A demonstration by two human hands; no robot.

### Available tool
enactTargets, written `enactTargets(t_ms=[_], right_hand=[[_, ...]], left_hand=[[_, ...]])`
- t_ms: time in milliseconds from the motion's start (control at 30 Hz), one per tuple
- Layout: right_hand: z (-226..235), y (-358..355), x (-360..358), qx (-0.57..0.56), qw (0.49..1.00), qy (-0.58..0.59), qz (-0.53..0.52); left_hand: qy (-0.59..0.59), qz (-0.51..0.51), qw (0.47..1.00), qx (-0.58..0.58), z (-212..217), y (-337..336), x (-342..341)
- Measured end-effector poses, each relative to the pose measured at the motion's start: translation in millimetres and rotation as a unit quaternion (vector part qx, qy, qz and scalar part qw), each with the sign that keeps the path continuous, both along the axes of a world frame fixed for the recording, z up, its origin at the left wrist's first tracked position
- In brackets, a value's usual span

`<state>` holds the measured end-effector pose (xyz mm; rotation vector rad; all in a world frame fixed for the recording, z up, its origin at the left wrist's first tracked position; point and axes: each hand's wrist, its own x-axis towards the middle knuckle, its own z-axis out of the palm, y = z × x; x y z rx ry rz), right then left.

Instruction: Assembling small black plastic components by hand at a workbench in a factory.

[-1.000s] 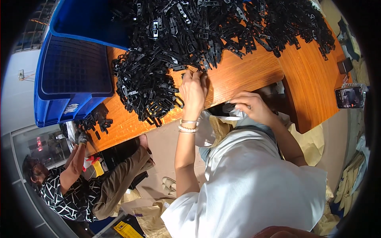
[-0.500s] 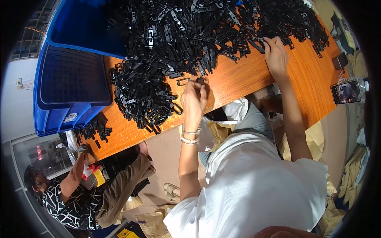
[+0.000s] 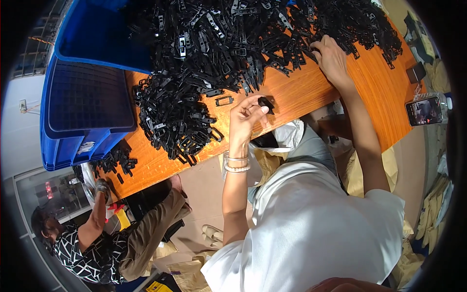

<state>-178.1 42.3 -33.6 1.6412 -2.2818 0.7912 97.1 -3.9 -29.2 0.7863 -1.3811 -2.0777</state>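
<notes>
My left hand (image 3: 247,118) is raised over the near edge of the orange wooden table (image 3: 311,95), fingers pinched on a small black plastic part (image 3: 265,102). A single black frame-shaped piece (image 3: 224,100) lies just left of it. My right hand (image 3: 332,56) reaches far across the table and rests, fingers curled, in the big heap of black plastic clips (image 3: 243,44); whether it grips one I cannot tell. White bangles (image 3: 235,164) circle my left wrist. My white shirt fills the lower middle.
Stacked blue plastic crates (image 3: 87,107) stand on the table's left end. A phone (image 3: 424,111) with a lit screen lies at the right end. Another person (image 3: 97,243) in a patterned top sits at lower left, one hand near a small clip pile (image 3: 114,159).
My right hand went from near my lap out to the heap, then further left along it. My left hand lifted slightly off the table holding the small black part.
</notes>
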Motion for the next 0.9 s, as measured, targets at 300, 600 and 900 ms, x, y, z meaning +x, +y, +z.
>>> enactTargets(t_ms=[300, 600, 900], right_hand=[[-4.8, -10.1, -17.3, 0.008, 1.0, -0.003, -0.009], [8.2, -29.0, -18.2, 0.171, 0.982, 0.06, -0.043], [25.7, -2.6, -0.9, -0.006, 0.955, -0.296, 0.006]], left_hand=[[0.093, 0.023, 0.992, 0.08, -5.5, 2.1, -4.5], [0.076, 0.013, 0.993, 0.092, -11.9, 6.9, -10.7], [0.135, 0.015, 0.985, 0.107, -7.0, 7.5, -19.5]])
